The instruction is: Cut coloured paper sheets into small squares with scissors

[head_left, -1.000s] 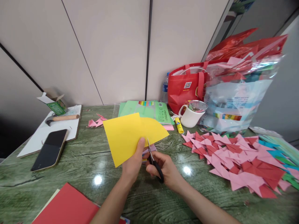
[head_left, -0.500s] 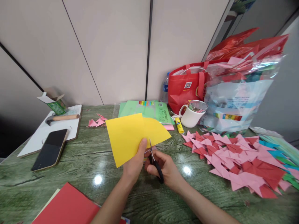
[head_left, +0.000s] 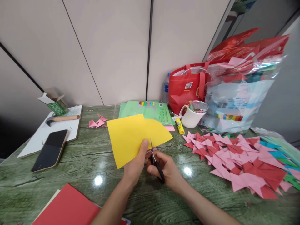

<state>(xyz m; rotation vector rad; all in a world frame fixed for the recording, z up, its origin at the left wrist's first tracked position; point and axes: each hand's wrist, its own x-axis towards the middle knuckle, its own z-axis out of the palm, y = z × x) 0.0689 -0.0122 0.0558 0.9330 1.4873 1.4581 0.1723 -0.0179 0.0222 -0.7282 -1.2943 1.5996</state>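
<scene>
A sheet of yellow paper [head_left: 126,137] is held up over the table, its thumb-side edge gripped by my left hand [head_left: 137,162]. The right part of the sheet is a flap that bends away and ends in a point. My right hand [head_left: 164,165] has its fingers through the black handles of a pair of scissors [head_left: 157,165]. The blades point up and lie at the paper, close to my left thumb. Part of the lower blade and the left fingers behind the sheet are hidden.
Pink and red folded paper pieces [head_left: 234,156] are heaped at right. Behind stand a white mug [head_left: 191,118], a glue stick [head_left: 179,126], a red bag [head_left: 185,90] and green paper packs [head_left: 142,109]. A phone [head_left: 50,150] and hammer [head_left: 65,118] lie left; red paper [head_left: 67,206] is in front.
My two hands, the yellow paper and the scissors have shifted very slightly to the right. Both hands keep their hold, and the things around them stay in place.
</scene>
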